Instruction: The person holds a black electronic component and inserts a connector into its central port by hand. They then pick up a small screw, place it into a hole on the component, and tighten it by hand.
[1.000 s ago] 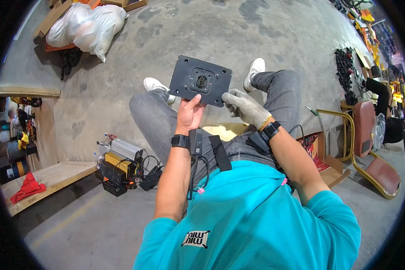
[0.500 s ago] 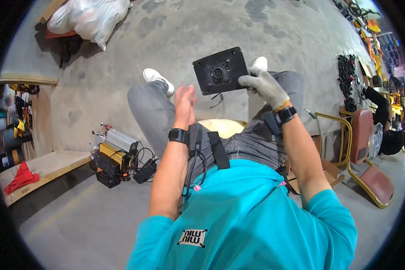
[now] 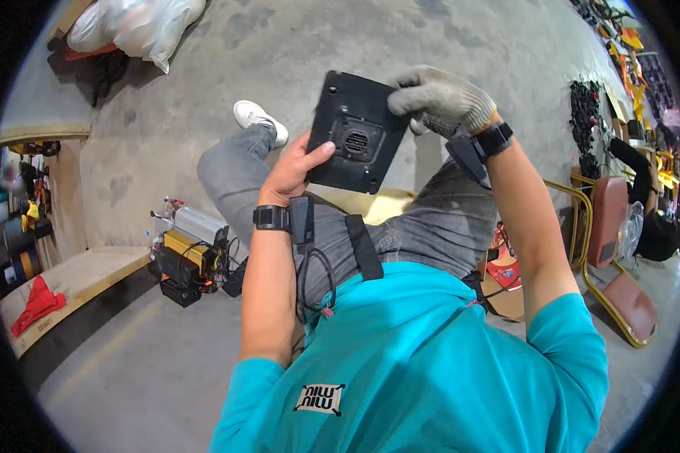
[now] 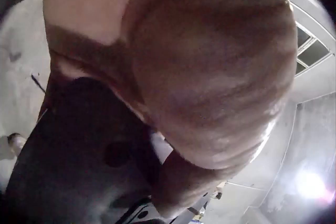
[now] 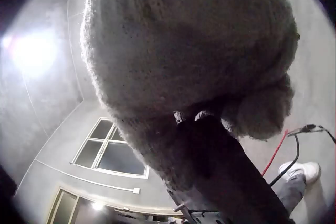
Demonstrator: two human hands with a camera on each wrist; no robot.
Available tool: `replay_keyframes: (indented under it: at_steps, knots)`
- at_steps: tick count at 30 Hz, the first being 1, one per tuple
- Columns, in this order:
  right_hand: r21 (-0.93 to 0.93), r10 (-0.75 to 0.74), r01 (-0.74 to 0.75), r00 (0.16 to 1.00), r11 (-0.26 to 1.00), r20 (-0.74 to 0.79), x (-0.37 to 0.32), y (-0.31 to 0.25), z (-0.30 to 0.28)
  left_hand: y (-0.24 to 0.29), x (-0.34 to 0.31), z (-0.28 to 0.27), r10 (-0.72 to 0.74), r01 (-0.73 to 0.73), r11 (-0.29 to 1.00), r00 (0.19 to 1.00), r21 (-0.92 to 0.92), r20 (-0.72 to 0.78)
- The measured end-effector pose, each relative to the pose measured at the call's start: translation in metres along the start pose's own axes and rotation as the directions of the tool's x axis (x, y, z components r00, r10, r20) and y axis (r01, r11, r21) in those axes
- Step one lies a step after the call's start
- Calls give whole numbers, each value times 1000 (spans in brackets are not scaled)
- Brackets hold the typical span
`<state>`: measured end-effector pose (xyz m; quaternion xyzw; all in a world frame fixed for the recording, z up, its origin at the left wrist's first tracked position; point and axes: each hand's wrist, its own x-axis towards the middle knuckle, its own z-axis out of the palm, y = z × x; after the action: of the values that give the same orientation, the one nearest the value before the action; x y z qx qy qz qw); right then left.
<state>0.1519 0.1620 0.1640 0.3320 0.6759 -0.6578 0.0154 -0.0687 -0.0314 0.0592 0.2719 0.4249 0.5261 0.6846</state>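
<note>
Plate [image 3: 341,167], black and tilted, is held up in front of us over the floor [image 3: 279,45]: our bare left hand [image 3: 290,172] grips its left edge, and our gloved right hand [image 3: 447,100] pinches the upper right edge. A slotted fitting [image 3: 357,141] sits mid-face, turned toward us.

The grey concrete floor [image 3: 295,45] bore a cluster of wired devices [image 3: 187,246]. Near them, a pale wooden ledge [image 3: 102,273] carried a red cloth [image 3: 38,305].
</note>
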Motion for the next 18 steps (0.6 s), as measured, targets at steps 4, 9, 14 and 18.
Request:
replay_keyframes:
  at_steps: [4,9,14,18]
  knots:
    - [-37,-128,123,980,992,-156,38,-5,7,3,-2,-8,28,-47,976,995,-215,-91]
    - [229,14,69,939,971,-344,84,40,-13,15,-2,-35,97,-187,956,928,-225,-359]
    - [416,218,-66,919,907,-328,126,115,-13,16,11,-61,46,-205,952,832,-229,-553]
    - [387,340,-205,884,899,-322,163,184,-8,18,21,-60,-25,-182,953,749,-241,-662]
